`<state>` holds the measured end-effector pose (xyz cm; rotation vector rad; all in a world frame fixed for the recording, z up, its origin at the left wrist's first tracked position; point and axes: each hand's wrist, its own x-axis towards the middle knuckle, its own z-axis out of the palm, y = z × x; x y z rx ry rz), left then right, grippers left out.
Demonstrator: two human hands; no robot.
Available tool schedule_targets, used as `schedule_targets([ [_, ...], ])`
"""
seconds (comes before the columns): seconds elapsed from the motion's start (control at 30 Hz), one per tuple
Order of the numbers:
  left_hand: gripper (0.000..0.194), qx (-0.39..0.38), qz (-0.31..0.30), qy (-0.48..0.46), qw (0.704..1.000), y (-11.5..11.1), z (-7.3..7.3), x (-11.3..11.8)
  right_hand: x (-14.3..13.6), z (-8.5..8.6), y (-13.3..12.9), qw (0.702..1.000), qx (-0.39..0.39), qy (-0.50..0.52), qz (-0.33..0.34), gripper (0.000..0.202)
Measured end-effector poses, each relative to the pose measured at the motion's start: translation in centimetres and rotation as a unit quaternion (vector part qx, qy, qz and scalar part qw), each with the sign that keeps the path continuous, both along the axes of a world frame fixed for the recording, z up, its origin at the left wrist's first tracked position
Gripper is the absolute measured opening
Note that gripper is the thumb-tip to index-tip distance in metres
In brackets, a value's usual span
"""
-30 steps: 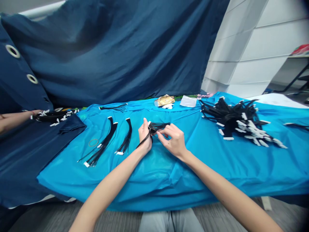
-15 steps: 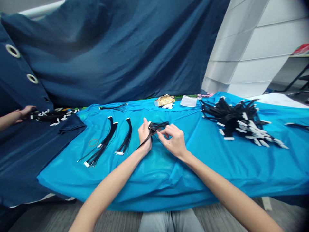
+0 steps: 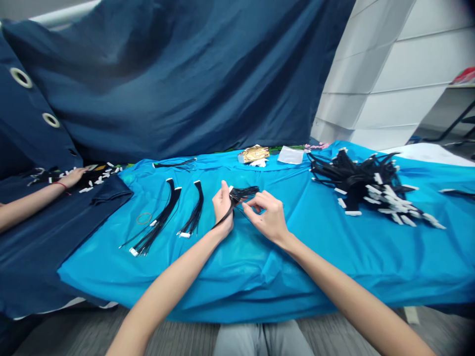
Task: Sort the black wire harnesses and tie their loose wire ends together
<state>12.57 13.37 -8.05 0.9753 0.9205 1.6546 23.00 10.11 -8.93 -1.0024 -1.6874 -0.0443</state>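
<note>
My left hand (image 3: 223,210) is closed around a bundle of black wires (image 3: 245,193) with a white connector near the thumb. The loose wire ends fan out to the right. My right hand (image 3: 267,213) pinches at a thin black wire of that bundle, thumb and forefinger close together. To the left on the blue cloth lie a short black wire bundle (image 3: 196,207) with white connectors and a longer pair of bundles (image 3: 163,212). A thin rubber band (image 3: 144,218) lies beside them.
A large pile of black cables (image 3: 356,178) with white connectors lies at the right. Gold packaging (image 3: 256,154) and a clear bag (image 3: 291,155) are at the back. Another person's hand (image 3: 74,177) is over cables at the far left.
The other person's hand at the far left has moved right, onto the cables there. My two hands have hardly moved and keep the same hold on the wires.
</note>
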Motion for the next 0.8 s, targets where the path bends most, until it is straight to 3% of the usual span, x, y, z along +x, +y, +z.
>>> schedule_targets([
  [0.53,0.042,0.016,-0.014,0.038,0.999,0.2,-0.6,-0.1,0.0,0.1,0.0,1.000,0.003,0.012,0.022,0.020],
  [0.8,0.042,0.044,0.005,0.123,0.991,0.0,-0.7,-0.1,-0.1,-0.9,0.3,0.999,0.037,-0.025,0.012,0.017],
])
